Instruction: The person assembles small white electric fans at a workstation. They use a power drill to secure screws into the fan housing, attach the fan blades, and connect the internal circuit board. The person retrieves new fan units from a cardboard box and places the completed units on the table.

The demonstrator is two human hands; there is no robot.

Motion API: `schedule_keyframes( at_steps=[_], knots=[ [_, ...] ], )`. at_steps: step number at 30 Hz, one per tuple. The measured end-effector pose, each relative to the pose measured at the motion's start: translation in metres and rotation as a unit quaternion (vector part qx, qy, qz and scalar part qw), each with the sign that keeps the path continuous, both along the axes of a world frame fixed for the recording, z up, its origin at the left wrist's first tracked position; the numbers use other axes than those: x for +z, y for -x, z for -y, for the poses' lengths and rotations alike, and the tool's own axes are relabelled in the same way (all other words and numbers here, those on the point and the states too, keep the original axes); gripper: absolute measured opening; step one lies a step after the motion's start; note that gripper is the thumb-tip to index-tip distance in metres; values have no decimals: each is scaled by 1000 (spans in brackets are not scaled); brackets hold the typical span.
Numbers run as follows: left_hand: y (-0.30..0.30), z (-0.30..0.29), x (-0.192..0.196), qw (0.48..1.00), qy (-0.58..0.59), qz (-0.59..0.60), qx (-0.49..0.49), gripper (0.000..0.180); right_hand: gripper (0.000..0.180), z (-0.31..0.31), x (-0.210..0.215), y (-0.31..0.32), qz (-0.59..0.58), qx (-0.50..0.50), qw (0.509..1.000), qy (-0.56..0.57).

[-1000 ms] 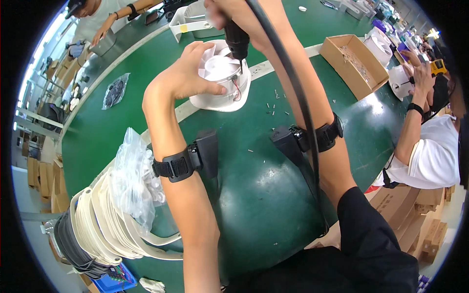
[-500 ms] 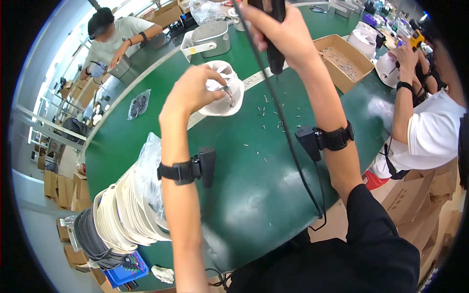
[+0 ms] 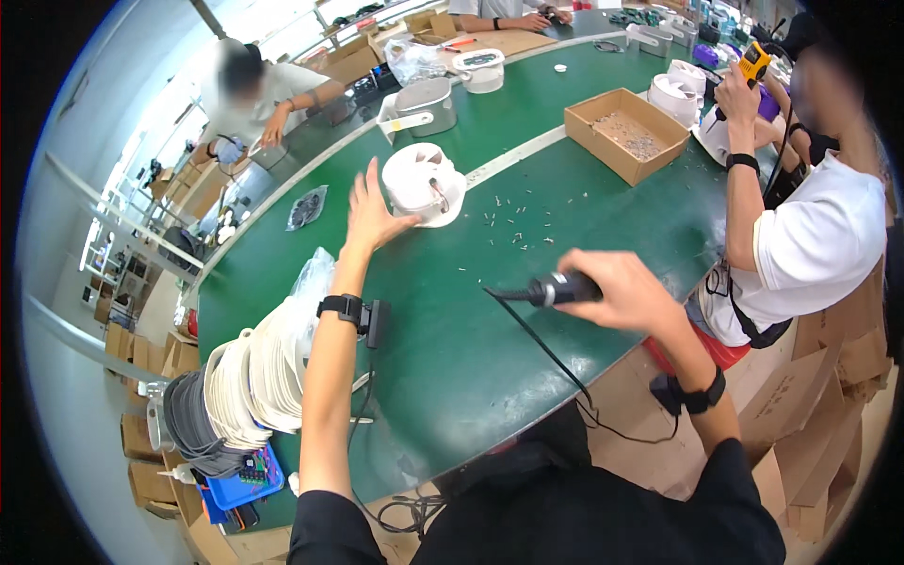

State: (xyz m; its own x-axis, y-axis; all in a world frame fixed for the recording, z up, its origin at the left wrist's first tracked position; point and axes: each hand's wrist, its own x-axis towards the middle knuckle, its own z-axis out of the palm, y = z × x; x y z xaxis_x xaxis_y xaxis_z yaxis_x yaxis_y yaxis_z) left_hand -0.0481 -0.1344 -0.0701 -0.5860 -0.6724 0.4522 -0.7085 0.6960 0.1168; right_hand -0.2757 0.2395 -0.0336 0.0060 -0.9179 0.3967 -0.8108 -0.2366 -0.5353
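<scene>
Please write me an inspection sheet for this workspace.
Surface: green tabletop, glossy, crossed by a pale strip.
Job's things: white fan housing on the tabletop; black corded tool, held.
Clutter: small loose pieces scattered near the housing; cardboard box containing more small pieces.
Hands: left hand open beside the housing, contact unclear; right hand closed around the tool.
Cables: black cable runs from the tool toward the near table edge.
Surroundings: co-worker at right; others beyond the table.

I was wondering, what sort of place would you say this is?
Probably a factory or assembly workshop: the right hand holds a black corded tool, an open cardboard box of small parts stands on the green table, and a co-worker to the right holds a yellow tool.
</scene>
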Motion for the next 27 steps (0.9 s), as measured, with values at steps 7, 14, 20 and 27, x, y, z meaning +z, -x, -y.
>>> schedule_keyframes(
  at_steps=[7,14,20,27],
  knots=[
    [53,-13,-43,952,-243,-182,34,146,39,-27,-70,-2,-161,-141,975,68],
    [37,51,-24,972,-187,-139,7,68,40,-21,-65,9,-156,-92,984,7],
    [-7,-120,-66,961,-186,46,-199,70,40,-18,-67,36,-151,-204,962,103],
    [-89,-265,-6,912,-307,69,-264,89,39,-6,-88,38,-98,-255,948,163]
  ],
)
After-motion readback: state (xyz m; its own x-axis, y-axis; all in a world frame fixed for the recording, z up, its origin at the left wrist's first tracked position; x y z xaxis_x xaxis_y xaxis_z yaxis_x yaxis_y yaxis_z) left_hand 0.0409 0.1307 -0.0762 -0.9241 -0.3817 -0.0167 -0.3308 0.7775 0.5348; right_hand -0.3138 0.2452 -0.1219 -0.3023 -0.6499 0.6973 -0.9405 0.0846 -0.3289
